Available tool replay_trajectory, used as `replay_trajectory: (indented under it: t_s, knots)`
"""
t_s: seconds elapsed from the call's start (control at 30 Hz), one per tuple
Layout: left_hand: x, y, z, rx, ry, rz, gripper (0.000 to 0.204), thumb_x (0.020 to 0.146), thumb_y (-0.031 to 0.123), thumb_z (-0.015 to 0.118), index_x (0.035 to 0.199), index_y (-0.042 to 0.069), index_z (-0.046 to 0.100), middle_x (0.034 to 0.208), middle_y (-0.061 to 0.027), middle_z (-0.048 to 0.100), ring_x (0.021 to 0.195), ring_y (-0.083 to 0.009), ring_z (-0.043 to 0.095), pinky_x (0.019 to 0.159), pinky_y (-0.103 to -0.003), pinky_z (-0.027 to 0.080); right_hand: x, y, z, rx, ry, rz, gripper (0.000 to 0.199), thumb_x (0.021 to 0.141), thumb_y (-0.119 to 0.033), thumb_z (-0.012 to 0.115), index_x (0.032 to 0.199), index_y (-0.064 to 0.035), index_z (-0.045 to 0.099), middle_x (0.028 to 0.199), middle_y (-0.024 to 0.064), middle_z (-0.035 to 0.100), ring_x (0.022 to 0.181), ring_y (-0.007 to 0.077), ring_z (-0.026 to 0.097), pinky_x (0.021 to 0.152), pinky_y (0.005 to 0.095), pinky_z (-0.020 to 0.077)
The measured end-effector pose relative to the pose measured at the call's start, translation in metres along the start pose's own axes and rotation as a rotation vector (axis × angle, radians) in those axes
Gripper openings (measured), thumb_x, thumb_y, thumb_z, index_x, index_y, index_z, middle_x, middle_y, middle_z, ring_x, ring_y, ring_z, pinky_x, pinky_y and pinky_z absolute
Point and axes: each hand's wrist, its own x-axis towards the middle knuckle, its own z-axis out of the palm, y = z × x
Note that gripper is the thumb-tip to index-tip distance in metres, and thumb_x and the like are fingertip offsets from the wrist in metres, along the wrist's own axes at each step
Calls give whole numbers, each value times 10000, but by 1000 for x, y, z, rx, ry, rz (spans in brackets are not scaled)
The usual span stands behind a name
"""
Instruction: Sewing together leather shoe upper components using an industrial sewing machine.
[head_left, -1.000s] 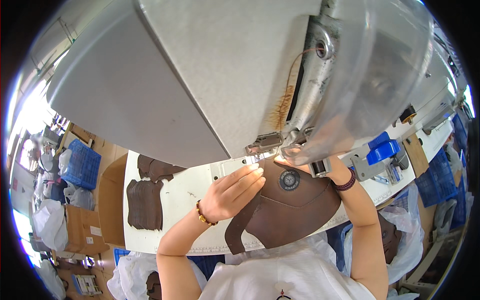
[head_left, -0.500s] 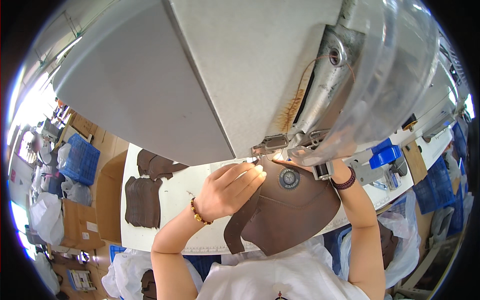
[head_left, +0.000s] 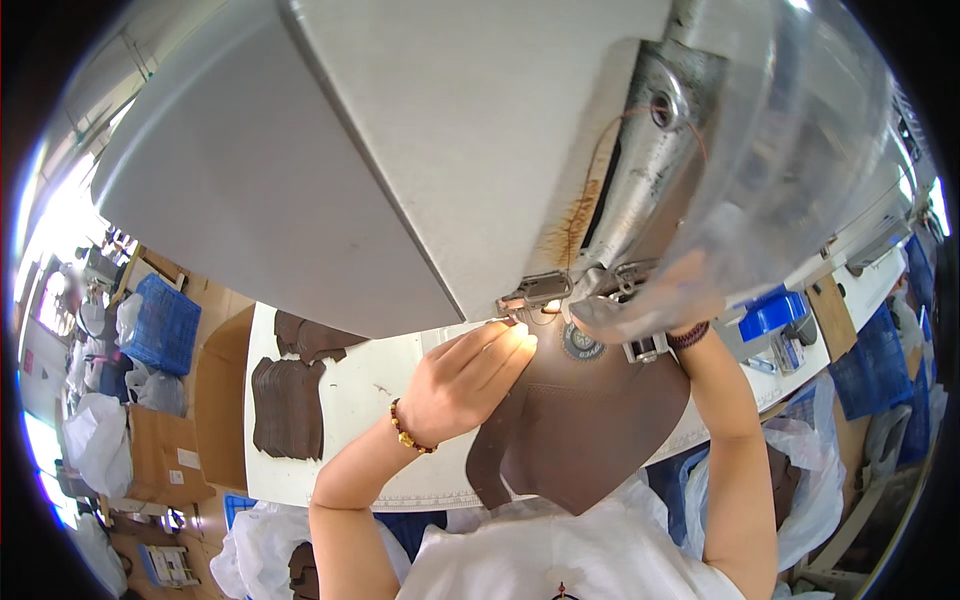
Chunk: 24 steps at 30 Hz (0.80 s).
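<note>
A brown leather panel [head_left: 610, 430] lies on the white worktable [head_left: 365, 375], its upper part under the sewing machine head [head_left: 400, 140] and its lower edge hanging toward the person's white shirt [head_left: 560, 545]. A narrow tail of leather runs down its left side, and a round dark badge [head_left: 583, 343] sits near the top, partly covered by the machine's metal parts. The left hand [head_left: 465, 375] is at the panel's upper left edge, fingers together and fingertips just beside the lit presser foot area; its thumb is hidden, so I cannot tell whether it pinches the leather. The right hand [head_left: 690, 285] shows only blurrily through the clear plastic guard [head_left: 800, 170], above and to the right of the badge, and I cannot tell how its fingers stand. A brown thread [head_left: 612, 122] loops down the machine. To the left, a stack of scalloped brown leather pieces [head_left: 288, 410] lies just below another group of dark leather pieces [head_left: 312, 336]
</note>
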Motion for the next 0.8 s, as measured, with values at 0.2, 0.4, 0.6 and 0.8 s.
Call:
replay_trajectory:
  t_s: [0.2, 0.4, 0.6, 0.8]
  knots:
    - [0, 1, 4, 2, 25, -35, 300, 646, 34, 633, 941, -21, 644, 928, -106, 631, 851, -243, 642, 643, -307, 544, 18, -3, -7, -1084, -5, 108, 343, 871, -227, 526, 1140, -16, 547, 1149, 165, 571, 1072, 287, 556, 922, 404, 437]
    - [-2, 3, 4, -48, 9, -91, 304, 655, 43, 642, 953, -18, 648, 898, -109, 615, 811, -241, 647, 628, -298, 538, 26, -28, 11, -1053, 53, 111, 364, 858, -246, 554, 1153, -33, 548, 1171, 150, 561, 1066, 270, 556, 919, 389, 434]
    - [-3, 5, 2, -60, -35, -163, 306, 674, 51, 636, 977, 14, 657, 883, -92, 591, 746, -216, 636, 612, -280, 532, 23, -30, 7, -993, 92, 135, 388, 844, -264, 581, 1166, -49, 550, 1194, 135, 550, 1060, 253, 555, 917, 375, 432]
    - [2, 1, -5, -117, -133, -209, 371, 675, 50, 612, 1041, -7, 621, 898, -97, 590, 750, -231, 629, 627, -293, 536, 45, -66, 35, -1018, 112, 238, 414, 830, -282, 608, 1179, -66, 551, 1216, 121, 540, 1053, 236, 554, 914, 361, 429]
